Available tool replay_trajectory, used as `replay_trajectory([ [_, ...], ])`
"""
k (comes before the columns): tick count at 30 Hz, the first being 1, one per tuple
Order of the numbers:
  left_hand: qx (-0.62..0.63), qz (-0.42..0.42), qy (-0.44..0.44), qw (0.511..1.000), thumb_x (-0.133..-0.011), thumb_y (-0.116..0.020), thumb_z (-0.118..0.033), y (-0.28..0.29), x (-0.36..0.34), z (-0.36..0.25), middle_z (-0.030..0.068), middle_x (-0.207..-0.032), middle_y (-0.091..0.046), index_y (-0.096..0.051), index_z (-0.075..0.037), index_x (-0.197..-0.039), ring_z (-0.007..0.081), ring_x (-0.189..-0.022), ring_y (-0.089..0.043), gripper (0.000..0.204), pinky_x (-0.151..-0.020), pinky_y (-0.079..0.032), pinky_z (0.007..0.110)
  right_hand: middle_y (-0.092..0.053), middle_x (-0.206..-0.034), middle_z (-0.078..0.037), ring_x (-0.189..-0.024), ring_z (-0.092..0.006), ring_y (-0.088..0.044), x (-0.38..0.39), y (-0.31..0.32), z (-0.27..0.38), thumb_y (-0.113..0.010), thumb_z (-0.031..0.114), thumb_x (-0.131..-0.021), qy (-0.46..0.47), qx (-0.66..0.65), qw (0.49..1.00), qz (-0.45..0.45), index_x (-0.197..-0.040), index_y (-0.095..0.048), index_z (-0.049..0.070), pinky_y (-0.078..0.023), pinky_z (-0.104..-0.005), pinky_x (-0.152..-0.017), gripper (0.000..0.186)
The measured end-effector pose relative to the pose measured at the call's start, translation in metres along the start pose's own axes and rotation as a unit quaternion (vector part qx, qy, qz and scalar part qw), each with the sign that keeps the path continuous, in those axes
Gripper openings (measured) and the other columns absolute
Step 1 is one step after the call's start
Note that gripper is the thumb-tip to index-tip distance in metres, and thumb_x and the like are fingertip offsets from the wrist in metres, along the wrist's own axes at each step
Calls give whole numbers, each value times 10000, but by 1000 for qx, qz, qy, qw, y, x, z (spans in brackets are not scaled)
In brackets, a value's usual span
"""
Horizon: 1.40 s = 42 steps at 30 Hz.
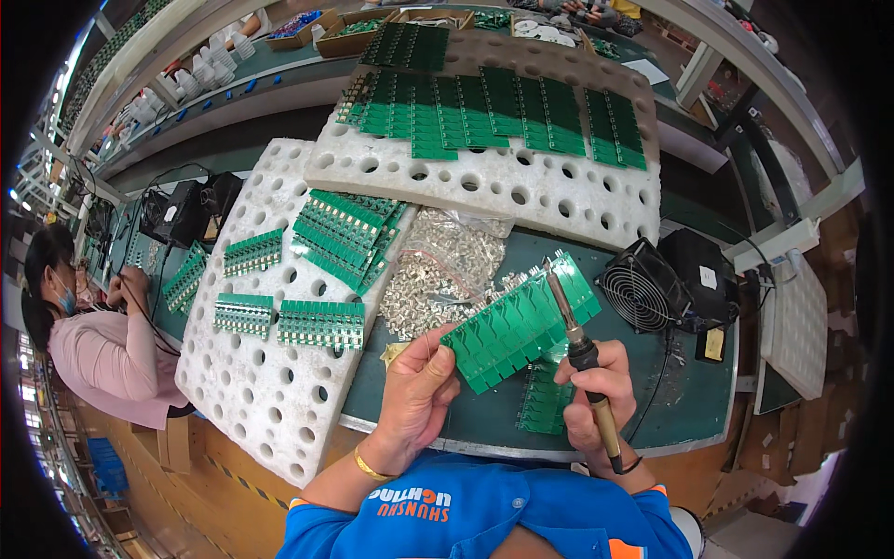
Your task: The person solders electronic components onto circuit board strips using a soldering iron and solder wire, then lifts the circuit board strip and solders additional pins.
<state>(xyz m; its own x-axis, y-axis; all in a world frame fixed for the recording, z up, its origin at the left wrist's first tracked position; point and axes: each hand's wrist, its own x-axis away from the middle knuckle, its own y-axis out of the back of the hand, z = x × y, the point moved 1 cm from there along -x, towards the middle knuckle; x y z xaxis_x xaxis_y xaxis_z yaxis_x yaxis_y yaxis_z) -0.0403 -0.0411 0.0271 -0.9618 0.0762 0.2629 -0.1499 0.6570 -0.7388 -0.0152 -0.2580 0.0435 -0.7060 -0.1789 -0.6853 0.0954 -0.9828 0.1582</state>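
Observation:
My left hand pinches the left end of a green circuit-board panel, raised at a slant over the workbench. A thin strand, probably solder wire, shows by its fingers. My right hand grips a soldering iron, whose metal tip lies at the panel's upper right edge. Under the panel another green board rests on the bench. Behind my left hand are a heap of small metal parts and a plastic bag of them.
Foam sheets with holes bear board panels at left and back. A black fan and boxy unit stand right, with a cable trailing down. A co-worker sits left at the bench. Shelving rails frame the back.

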Motion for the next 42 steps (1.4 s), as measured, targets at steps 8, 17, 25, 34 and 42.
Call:
replay_trajectory([
  [8,18,28,28,999,-1010,-629,-196,-1,-1,-1,-23,-955,-676,-624,-32,-1282,8,-559,-349,317,-497,-270,190,-620,-1000,-140,-830,-217,-572,0,0,-2,-748,251,-916,4,42,999,-3,-1141,-608,47,-489,-317,-695,334],
  [17,35,9,47,998,-1010,-629,-203,-1,-1,1,-45,-870,-638,-637,-40,-1251,13,-536,-333,291,-488,-262,192,-639,-1012,-144,-809,-202,-571,-4,1,2,-735,166,-915,19,81,996,20,-1145,-612,53,-495,-300,-671,284],
  [25,41,3,60,997,-1006,-635,-213,-1,-1,1,-96,-760,-548,-636,-89,-1161,4,-491,-271,198,-459,-237,187,-629,-1001,-152,-799,-204,-574,-3,1,1,-736,144,-906,24,88,996,24,-1146,-614,51,-495,-304,-660,286],
  [34,58,11,69,996,-1008,-633,-205,1,-1,2,-85,-743,-530,-650,-64,-1143,10,-514,-294,196,-480,-247,197,-627,-1015,-139,-810,-209,-572,-4,1,1,-731,121,-897,22,91,995,24,-1142,-620,52,-497,-308,-681,277],
  [42,34,25,67,997,-999,-645,-196,2,0,2,-36,-909,-659,-624,-26,-1274,11,-540,-328,324,-483,-260,191,-625,-1008,-135,-812,-205,-568,-3,1,2,-720,125,-906,21,96,995,13,-1145,-619,54,-493,-308,-678,268],
])
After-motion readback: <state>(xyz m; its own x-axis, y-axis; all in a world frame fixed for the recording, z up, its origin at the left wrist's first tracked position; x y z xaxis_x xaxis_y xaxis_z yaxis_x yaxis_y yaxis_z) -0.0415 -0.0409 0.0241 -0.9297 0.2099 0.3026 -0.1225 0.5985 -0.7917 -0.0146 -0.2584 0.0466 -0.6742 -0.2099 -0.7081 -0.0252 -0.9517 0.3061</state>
